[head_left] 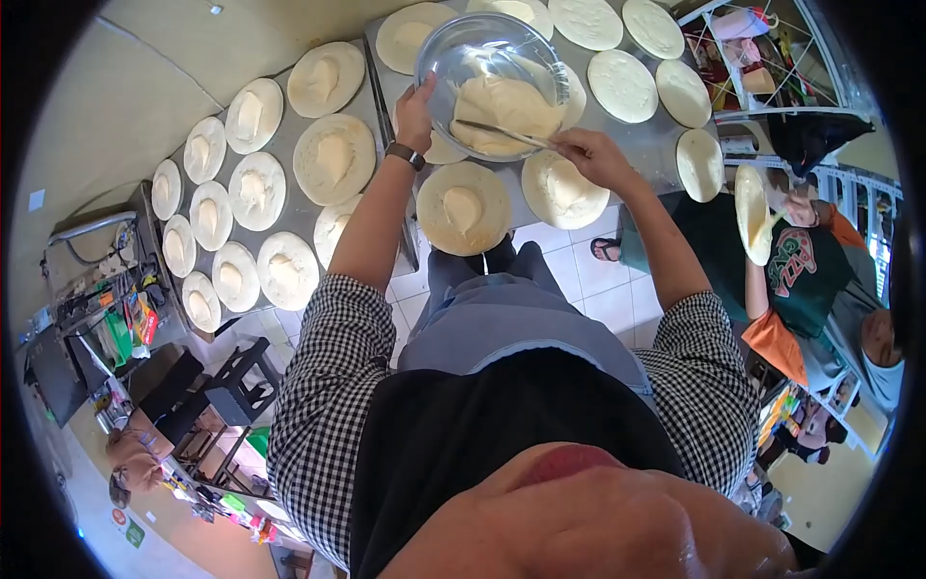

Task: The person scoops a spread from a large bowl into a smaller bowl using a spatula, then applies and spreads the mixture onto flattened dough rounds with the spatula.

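My left hand (415,120) is closed on the left rim of a large shiny bowl (436,48), which is tilted over the table. Pale, thick cream-like mixture (509,104) lies in the bowl's lower part. In my right hand (593,157) is the handle of a long spoon-like utensil (506,132); its far end sits in the mixture, so its shape is unclear. Just below the bowl are two round flat dough bases, one left (434,224) and one right (590,208), each with a dollop of the mixture on top.
On the left metal table (306,210), several round bases carry dollops. Plain bases (622,86) lie on the right part of the other table (644,150). At the right, another person (805,289) holds a round base (752,214). A black stool (241,381) stands at lower left.
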Available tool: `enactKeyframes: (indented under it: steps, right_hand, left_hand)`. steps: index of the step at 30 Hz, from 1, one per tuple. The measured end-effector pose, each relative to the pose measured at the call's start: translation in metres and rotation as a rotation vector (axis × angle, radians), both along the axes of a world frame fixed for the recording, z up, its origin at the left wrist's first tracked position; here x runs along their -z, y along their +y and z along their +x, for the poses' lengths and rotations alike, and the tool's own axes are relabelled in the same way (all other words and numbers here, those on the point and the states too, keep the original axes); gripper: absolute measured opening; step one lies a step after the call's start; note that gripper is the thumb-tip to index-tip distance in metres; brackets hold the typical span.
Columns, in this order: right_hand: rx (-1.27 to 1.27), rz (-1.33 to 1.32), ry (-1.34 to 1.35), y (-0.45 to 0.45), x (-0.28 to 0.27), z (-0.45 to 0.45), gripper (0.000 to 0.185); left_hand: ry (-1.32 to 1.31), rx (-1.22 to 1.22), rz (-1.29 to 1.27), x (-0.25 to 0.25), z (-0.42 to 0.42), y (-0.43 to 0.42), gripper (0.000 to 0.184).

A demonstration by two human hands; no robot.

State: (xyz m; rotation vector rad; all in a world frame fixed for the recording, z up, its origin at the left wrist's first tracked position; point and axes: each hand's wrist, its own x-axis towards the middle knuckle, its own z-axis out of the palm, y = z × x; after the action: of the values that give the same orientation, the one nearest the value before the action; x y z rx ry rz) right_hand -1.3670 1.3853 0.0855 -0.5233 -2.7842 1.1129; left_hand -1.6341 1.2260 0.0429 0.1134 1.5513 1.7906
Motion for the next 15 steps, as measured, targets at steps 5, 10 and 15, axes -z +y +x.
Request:
enactKeyframes:
  steps: [5,10,15]
  right_hand:
    - [0.049,-0.423,-0.033,-0.003,0.016,0.015,0.024]
    - [0.326,-1.171,-0.307,-0.002,0.005,0.022,0.022]
    - [0.403,-1.495,-0.167,0.011,0.026,0.058,0.021]
  left_hand:
    - [-0.034,0.041,-0.043,0.022,-0.002,0.008,0.054]
    - [-0.135,0.030,-0.097,0.004,0.012,0.019,0.052]
    - [-0.112,0.078,-0.014,0.039,0.023,0.035,0.051]
